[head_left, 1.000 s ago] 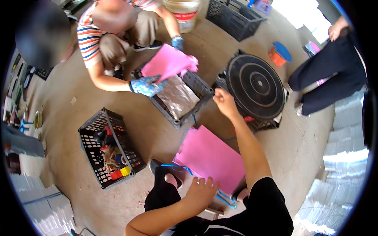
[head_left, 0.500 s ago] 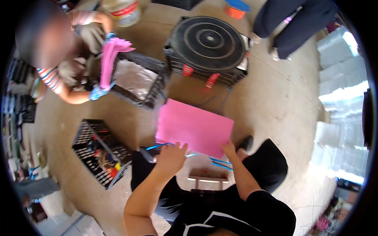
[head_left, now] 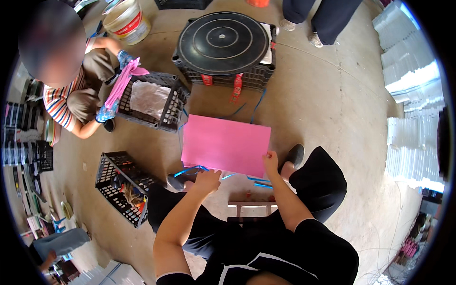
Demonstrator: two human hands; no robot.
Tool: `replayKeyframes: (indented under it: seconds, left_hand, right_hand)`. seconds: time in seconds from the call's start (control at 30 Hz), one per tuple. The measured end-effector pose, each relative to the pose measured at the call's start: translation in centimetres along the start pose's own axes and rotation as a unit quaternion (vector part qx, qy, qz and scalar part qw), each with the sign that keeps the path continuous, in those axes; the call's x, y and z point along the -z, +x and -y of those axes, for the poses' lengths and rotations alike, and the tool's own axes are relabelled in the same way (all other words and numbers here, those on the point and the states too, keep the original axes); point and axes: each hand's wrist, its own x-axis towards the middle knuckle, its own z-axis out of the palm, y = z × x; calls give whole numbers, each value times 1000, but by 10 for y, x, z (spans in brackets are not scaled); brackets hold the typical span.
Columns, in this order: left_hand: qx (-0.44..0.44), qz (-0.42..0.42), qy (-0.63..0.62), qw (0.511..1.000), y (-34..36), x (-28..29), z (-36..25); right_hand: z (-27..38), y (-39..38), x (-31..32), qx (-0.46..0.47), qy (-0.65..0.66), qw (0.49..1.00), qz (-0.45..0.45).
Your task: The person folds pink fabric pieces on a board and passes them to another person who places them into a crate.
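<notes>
A flat pink sheet (head_left: pixel 224 144) lies on the concrete floor in front of me. My left hand (head_left: pixel 206 181) rests at its near left edge, over blue strapping (head_left: pixel 191 169). My right hand (head_left: pixel 271 161) pinches the sheet's near right corner. I sit on a low wooden stool (head_left: pixel 251 205). Across from me a crouching person in a striped shirt holds another pink sheet (head_left: pixel 119 85) upright in blue-gloved hands, beside a black crate (head_left: pixel 172 105) lined with clear plastic.
A black round disc (head_left: pixel 222 42) tops a crate straight ahead. A second black crate (head_left: pixel 121 185) with tools sits at my left. A bucket (head_left: pixel 124 20) stands far left. White stacked sheets (head_left: pixel 411 128) line the right. Another person's legs (head_left: pixel 319 16) stand at the top.
My right hand came back from the far crate to the pink sheet's near corner, and the sheet now lies squarer. The other person's pink sheet went from flat over the crate to upright.
</notes>
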Motion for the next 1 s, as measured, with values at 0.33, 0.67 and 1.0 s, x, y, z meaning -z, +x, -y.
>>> replayKeyframes:
  seconds: [0.33,0.67,1.0]
  left_hand:
    - [23,-102,-459,883,113,-50,-3]
    - [187,-259,-492,810,131,-20,105]
    - [245,-308,-344,853,161,-35,193]
  right_hand:
    - [110,-30,20,36,165,979,116]
    - [207,-68,-70,141,77,900,406]
    - [186,-18,-77,386,-176,872,244]
